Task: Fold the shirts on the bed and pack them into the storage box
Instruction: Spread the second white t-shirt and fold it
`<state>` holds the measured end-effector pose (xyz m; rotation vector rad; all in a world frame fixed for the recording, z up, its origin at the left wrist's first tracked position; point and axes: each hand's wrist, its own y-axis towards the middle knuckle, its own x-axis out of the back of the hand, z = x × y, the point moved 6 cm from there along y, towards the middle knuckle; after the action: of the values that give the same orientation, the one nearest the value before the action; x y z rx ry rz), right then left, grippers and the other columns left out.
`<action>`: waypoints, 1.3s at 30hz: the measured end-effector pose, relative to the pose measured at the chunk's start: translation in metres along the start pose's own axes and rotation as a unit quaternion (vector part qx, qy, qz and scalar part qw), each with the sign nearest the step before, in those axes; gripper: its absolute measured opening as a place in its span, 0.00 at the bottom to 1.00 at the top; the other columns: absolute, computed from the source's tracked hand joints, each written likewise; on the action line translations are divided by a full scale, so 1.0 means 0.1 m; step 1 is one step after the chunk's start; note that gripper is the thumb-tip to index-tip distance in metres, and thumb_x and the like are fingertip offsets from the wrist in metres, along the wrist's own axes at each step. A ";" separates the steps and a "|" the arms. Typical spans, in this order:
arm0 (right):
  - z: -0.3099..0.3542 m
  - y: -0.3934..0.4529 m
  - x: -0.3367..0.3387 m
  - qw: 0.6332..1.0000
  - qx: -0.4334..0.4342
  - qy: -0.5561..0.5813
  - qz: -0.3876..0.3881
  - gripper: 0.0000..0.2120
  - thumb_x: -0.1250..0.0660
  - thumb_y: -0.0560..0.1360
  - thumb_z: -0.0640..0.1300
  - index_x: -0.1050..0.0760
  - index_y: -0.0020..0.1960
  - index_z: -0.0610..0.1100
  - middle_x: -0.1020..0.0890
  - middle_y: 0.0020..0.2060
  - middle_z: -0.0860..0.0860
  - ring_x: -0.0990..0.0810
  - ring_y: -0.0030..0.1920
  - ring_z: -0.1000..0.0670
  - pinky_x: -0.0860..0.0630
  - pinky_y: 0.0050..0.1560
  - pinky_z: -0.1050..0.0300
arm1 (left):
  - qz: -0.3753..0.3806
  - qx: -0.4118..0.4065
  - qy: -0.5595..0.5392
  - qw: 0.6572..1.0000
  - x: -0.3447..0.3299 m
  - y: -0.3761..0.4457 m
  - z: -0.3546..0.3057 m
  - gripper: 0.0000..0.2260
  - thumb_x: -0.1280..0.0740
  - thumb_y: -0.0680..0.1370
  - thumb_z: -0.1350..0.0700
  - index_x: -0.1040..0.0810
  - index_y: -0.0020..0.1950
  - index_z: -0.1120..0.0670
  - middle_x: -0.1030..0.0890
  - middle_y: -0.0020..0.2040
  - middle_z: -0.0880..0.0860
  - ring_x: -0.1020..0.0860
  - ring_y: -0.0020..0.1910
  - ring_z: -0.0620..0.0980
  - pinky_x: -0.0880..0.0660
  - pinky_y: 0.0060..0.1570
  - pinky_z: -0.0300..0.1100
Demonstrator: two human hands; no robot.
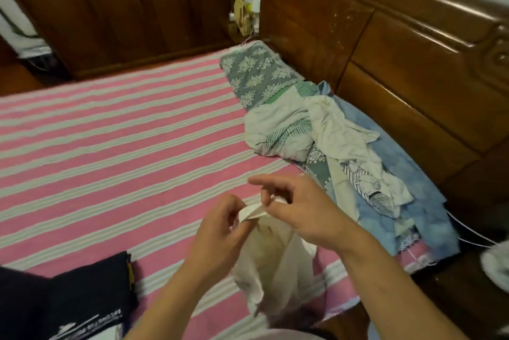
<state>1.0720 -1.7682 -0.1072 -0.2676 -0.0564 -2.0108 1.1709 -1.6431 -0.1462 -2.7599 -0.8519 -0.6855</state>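
A white shirt (pixel 275 257) hangs in the air over the near edge of the bed (pixel 110 133), held up by its top edge and drooping in loose folds toward the person's lap. The left hand (pixel 220 226) pinches one part of that edge between thumb and curled fingers; the right hand (pixel 297 207) pinches the cloth just beside it, its index finger stretched out straight above the grip. Both hands sit close together, so the person seems to be hunting for the collar or a shoulder seam, the opening step of folding this shirt.

The next move probably calls for sliding the hands apart along the edge until the shirt hangs flat, then laying it on the striped sheet to fold.

To the right, against the wooden headboard (pixel 385 64), lies a heap of clothes (pixel 344 147), white, blue and patterned pieces tangled together, well apart from the held shirt. A dark folded garment (pixel 91 298) with white lettering rests at the bed's near left corner.

No storage box is in view. The held shirt's lower hem is cut off by the frame's bottom edge, and how many shirts the heap contains cannot be told.
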 end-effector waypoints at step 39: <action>0.41 0.41 0.27 0.907 0.019 -0.333 -0.256 0.14 0.35 0.76 0.36 0.15 0.54 0.48 0.21 0.50 0.46 0.23 0.50 0.42 0.25 0.50 0.51 | -0.173 0.028 0.155 0.972 1.76 -0.25 -1.13 0.11 0.37 0.84 0.56 0.18 0.63 0.51 0.21 0.55 0.46 0.22 0.54 0.50 0.20 0.58 0.53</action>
<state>1.1043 -1.8038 -0.0649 -0.9920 -0.6559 -2.3344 1.2429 -1.5693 0.0373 -2.3831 -1.2636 -1.0985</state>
